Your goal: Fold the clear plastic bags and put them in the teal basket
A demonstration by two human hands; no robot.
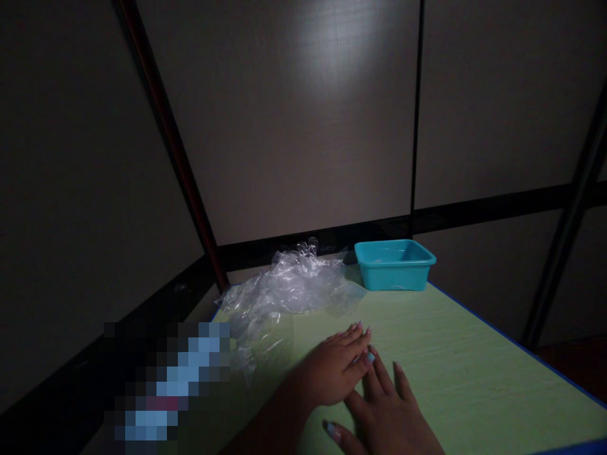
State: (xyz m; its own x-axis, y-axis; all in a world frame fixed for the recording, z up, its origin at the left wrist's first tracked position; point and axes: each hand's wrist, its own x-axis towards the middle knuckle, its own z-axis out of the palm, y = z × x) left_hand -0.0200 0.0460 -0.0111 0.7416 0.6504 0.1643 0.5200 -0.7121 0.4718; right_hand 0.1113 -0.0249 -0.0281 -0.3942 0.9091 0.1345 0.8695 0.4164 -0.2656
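Observation:
My left hand (334,368) is over the green tabletop (478,373), palm down, its fingers stretched out and pointing away to the right. Its fingertips meet or overlap some of the fingers of my right hand (391,417); whether they press on each other I cannot tell. The right hand is also palm down, its fingers and thumb spread. Nothing shows in either hand, though the undersides are hidden. Beyond the left hand lies a crumpled heap of clear plastic film or bags (294,284).
A turquoise plastic basin (396,275) stands at the table's far edge, right of the plastic heap; its bottom is hidden. Behind the table rises a panelled wall (308,139) with dark trim. A blurred-out patch (175,385) covers the lower left. Blue edging (516,347) runs along the table's right side.

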